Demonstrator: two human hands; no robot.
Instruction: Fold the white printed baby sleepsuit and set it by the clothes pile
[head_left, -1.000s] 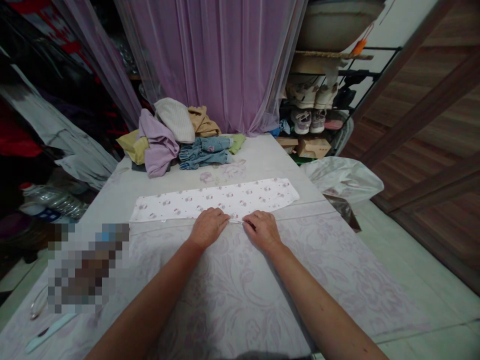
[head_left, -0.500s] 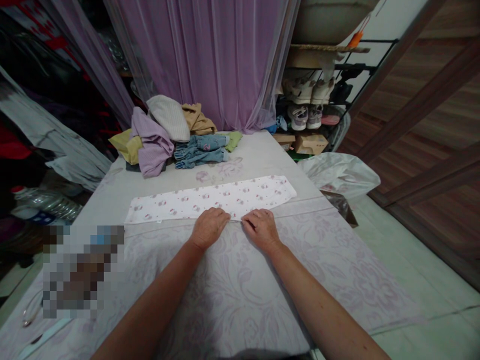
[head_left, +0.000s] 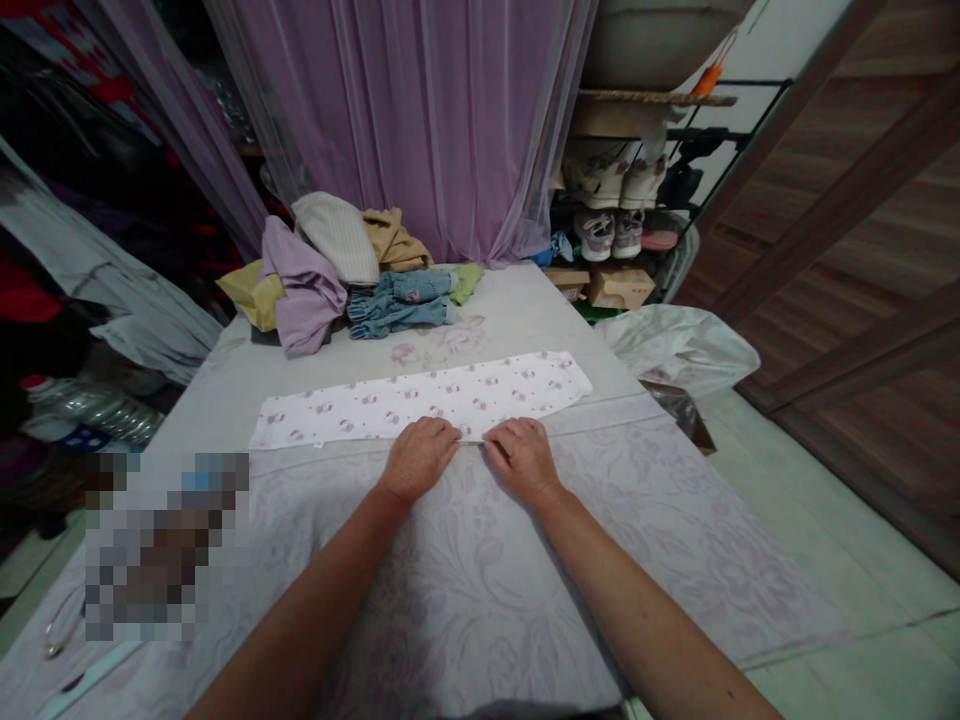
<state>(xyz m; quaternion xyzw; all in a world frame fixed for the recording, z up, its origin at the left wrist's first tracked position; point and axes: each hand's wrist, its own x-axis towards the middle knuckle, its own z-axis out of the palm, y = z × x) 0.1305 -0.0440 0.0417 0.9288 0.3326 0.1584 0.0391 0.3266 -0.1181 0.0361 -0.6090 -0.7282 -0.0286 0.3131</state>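
Observation:
A long folded piece of white fabric, a garment printed with small grey and red figures, lies flat across the cloth-covered table. My left hand pinches its near edge around the middle, fingers curled. Just to the right, my right hand grips the same edge, with a small gap between the two hands. The fingertips are partly hidden beneath the knuckles. A small white tag shows at the garment's near edge on the left.
Behind the garment sits a pile of clothes: a lilac top, a grey ribbed piece, denim and yellow cloth. A blurred-out object lies at left. A shoe rack and plastic bag stand at right.

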